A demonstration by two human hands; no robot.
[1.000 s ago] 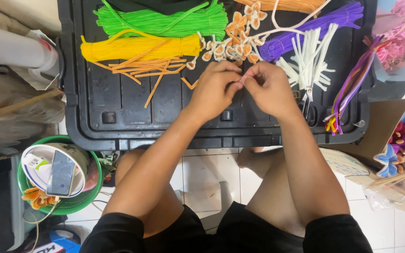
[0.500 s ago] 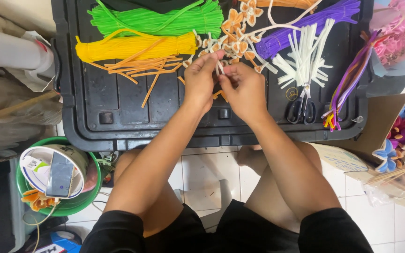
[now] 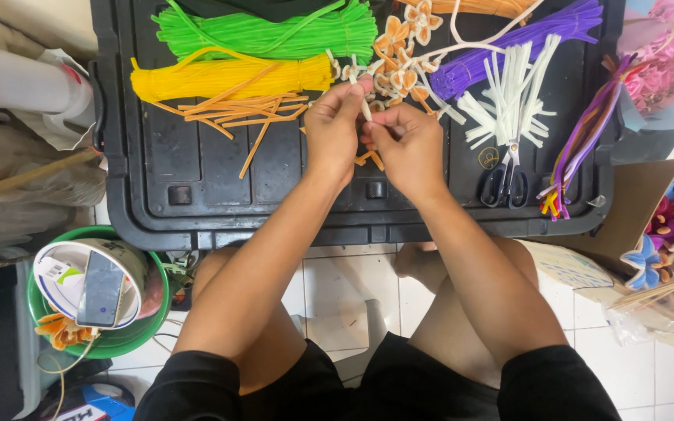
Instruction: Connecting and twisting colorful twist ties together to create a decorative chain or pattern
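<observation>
Both hands have shifted left over the black tray (image 3: 196, 179), left hand (image 3: 335, 125) and right hand (image 3: 407, 144) pinching a thin white pipe cleaner (image 3: 362, 101), fuzzy and upright.

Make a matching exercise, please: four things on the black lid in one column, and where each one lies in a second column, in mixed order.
Things:
1. green pipe cleaners
2. scissors
3. yellow pipe cleaners
4. purple pipe cleaners

Places:
A. right part of the black lid, below the white pieces
B. top right, beside the orange flowers
C. top left, farthest from the person
D. left, just below the green bundle

Pairs: 1-C, 2-A, 3-D, 4-B
</observation>
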